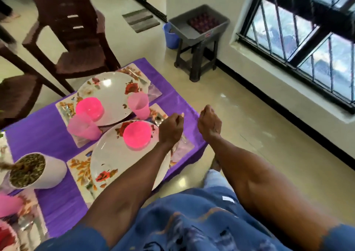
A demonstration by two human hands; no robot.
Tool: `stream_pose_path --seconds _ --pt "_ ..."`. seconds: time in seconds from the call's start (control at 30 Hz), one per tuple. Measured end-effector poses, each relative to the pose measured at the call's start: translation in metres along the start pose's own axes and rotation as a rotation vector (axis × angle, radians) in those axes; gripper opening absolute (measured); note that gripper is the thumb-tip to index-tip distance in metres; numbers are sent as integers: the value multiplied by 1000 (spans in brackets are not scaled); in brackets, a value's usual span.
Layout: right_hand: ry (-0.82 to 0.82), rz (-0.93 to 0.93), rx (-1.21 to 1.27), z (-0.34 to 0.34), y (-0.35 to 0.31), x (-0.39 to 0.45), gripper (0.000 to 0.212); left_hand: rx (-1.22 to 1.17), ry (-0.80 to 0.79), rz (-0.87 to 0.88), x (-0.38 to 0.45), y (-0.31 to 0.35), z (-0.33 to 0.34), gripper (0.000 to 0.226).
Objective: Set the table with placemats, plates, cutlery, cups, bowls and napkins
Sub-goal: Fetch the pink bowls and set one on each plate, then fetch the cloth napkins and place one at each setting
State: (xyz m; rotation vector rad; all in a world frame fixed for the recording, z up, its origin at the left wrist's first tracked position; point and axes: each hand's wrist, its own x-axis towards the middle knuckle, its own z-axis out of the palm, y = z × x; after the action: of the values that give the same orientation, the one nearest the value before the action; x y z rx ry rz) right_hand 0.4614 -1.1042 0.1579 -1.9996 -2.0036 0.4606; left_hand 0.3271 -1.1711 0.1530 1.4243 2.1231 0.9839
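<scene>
The left hand [170, 128], fingers curled with nothing seen in them, hangs over the cutlery [161, 118] just right of the near plate [115, 160], nearer than the curled right hand [209, 121].

Two places laid on a purple-covered table

Two floral placemats, near [80, 166] and far [63, 106], are laid side by side, each topped by a white rose-printed plate, near [119, 160] and far [113, 93]. A bright pink bowl is set on each plate, near [136, 135] and far [89, 105]. Two pale pink cups [138, 105] [82, 125] are stood between the plates. Cutlery [159, 119] is partly seen beside the near plate.
</scene>
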Motion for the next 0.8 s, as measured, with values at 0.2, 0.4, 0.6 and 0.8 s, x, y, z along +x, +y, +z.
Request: stream_pose_path --seconds 0.2,0.4,0.6,0.8 --pt "-27 -31 48 -16 47 101 22 61 -6 -32 71 56 84 30" --pt "-118 21 94 -59 144 200 24 86 -88 -97 138 133 188 33" --pt "-165 54 32 -90 209 282 26 177 -247 -133 189 182 251 32" --pt "-249 -8 14 -81 208 342 21 377 -400 -161 244 187 278 25"
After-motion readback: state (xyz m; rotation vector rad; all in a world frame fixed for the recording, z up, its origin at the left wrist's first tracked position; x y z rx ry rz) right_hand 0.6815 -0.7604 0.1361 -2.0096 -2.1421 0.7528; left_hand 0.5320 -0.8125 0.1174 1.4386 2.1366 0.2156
